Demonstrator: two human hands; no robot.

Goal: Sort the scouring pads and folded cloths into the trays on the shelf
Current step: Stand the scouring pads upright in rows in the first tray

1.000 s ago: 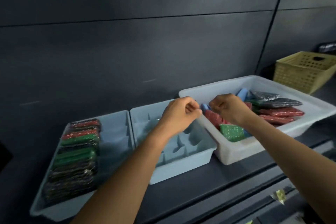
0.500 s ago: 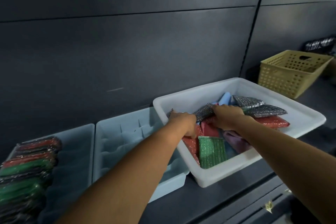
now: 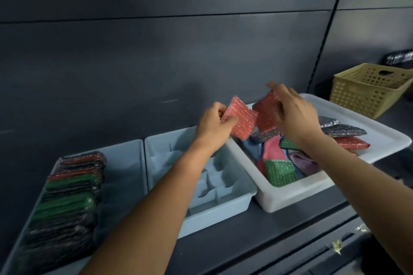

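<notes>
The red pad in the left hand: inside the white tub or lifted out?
Lifted out: the left hand pinches the red pad above the white tub.

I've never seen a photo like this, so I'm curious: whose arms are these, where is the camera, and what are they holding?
No machine here: these are a person's two bare arms. The camera sits on their head, looking forward and down, so you see what they see. The left hand pinches a red sparkly square scouring pad, and the right hand holds a second red sparkly pad, both up in the air by a big white plastic tub. Inside it lie more pads, a green sparkly pad and grey ones, mixed with soft folded cloths. On the dark shelf beside it stands a pale blue plastic tray with dividers, and further left another pale blue tray holding a neat row of red, green and dark pads. A yellow holed basket stands far right.
</notes>
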